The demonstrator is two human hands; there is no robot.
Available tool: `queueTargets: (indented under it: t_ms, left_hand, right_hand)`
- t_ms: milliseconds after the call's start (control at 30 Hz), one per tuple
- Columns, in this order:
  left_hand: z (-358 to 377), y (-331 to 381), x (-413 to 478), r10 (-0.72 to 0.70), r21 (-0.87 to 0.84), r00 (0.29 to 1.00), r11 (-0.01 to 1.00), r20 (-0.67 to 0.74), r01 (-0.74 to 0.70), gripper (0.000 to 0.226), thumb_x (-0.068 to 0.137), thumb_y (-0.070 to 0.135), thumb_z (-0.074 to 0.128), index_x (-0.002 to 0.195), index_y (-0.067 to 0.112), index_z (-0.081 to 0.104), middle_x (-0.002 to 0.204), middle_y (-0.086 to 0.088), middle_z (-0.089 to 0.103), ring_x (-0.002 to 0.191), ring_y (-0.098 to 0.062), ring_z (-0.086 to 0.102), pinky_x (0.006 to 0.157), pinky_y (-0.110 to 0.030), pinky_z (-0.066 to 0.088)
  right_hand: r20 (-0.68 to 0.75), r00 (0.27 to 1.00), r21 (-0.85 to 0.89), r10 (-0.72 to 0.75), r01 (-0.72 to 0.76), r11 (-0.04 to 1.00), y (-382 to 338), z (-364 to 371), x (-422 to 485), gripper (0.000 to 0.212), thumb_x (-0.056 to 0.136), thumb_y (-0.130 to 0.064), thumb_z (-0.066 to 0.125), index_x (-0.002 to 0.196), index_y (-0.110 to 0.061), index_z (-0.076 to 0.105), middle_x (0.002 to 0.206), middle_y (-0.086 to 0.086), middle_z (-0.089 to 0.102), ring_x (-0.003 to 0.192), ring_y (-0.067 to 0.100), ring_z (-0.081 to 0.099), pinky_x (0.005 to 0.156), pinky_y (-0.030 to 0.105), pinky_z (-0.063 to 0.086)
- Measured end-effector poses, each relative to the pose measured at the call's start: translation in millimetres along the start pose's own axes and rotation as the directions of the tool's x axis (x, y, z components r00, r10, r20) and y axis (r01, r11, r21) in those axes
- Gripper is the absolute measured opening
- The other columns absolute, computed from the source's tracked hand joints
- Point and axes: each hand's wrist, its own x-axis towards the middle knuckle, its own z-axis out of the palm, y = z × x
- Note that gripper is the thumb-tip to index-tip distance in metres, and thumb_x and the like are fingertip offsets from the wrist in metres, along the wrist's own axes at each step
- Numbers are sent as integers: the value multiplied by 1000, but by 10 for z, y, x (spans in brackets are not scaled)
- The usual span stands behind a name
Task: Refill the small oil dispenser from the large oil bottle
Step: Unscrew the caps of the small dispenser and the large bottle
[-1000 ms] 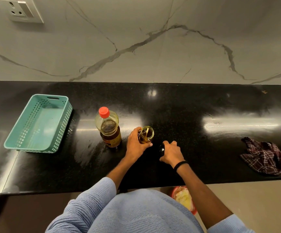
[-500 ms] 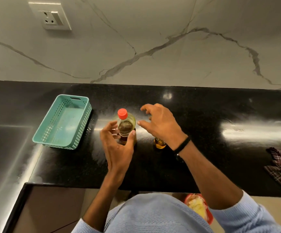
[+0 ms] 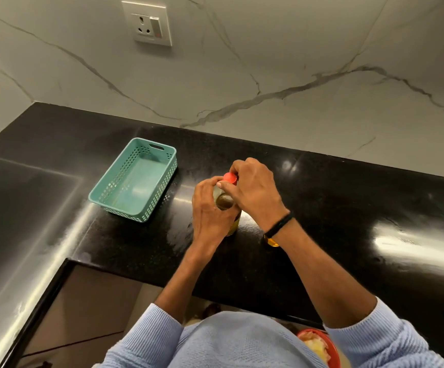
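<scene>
Large clear plastic oil bottle (image 3: 225, 203) stands upright on the black polished stone counter (image 3: 348, 208), with the left hand (image 3: 208, 212) wrapped round its body from 7 o'clock. Right hand (image 3: 254, 191) pinches the round red screw cap (image 3: 229, 178) on top. Small glass oil dispenser (image 3: 271, 241) sits at 4 o'clock of the bottle, largely hidden beneath the right wrist.

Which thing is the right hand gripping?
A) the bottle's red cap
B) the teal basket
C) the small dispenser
A: the right hand pinches the red cap while the left hand holds the bottle.
</scene>
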Motion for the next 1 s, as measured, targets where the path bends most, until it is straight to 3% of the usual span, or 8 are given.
queueTargets:
  t_ms: [167,367,467,533,633,767,900,1000]
  left_hand:
    - [37,-45,10,-10,-11,1000,1000,-5,10,69,67,51,75,124,22,50,116,1,54,102,-19,58,83,-46,55]
    - [19,-30,-8,15,-38,1000,999,-26,-16,66,68,46,78,123,26,50,116,4,55,102,-15,58,84,-43,55]
    - [14,-18,-5,25,-44,999,999,-33,-26,65,68,45,78,124,24,52,115,11,52,104,-14,58,85,-44,55]
    - [22,-23,6,30,-41,999,999,-31,-31,66,67,46,78,124,25,52,115,16,47,105,-14,57,87,-45,54]
    - [28,-24,-1,40,-43,998,998,-37,-42,66,66,50,76,123,25,52,116,16,47,105,-14,57,87,-45,54]
    - [19,-35,2,4,-62,1000,998,-23,-5,64,67,40,82,123,25,53,116,13,51,106,-12,56,89,-46,53]
    - [14,-14,-10,5,-67,1000,998,-20,-7,64,66,38,83,121,26,54,115,13,50,103,-9,54,88,-44,53]
    - [13,-21,-6,-6,-74,999,997,-37,4,61,68,34,84,121,23,55,114,10,54,103,-12,56,88,-45,53]
  right_hand:
    - [-54,998,-17,-38,37,999,-6,-31,4,34,89,-41,69,106,-12,67,105,6,58,83,10,45,72,20,38]
    - [24,996,14,-86,86,996,-14,-110,12,32,88,-29,72,118,-17,69,113,2,58,97,13,55,83,23,46]
    - [90,994,61,-63,58,996,-24,-144,-13,47,86,-32,73,131,-26,60,120,2,53,110,18,53,93,30,48]
    - [79,997,58,-20,15,998,-32,-152,-18,44,86,-35,73,127,-25,59,118,3,50,108,19,52,89,29,47]
    - [44,997,28,-70,69,997,-54,-155,-16,27,90,-22,69,117,-20,66,115,2,54,105,18,55,84,23,43]
    - [97,994,64,-41,35,997,-79,-104,-24,48,87,-23,72,132,-26,56,127,4,48,115,22,51,93,31,48]
    - [67,997,13,-22,21,1000,-56,-92,-19,32,92,-25,67,123,-25,61,121,3,50,110,22,52,83,26,42]
    - [99,992,52,-76,71,996,-65,-82,-26,43,88,-21,71,129,-27,59,127,3,50,117,23,51,94,31,47]
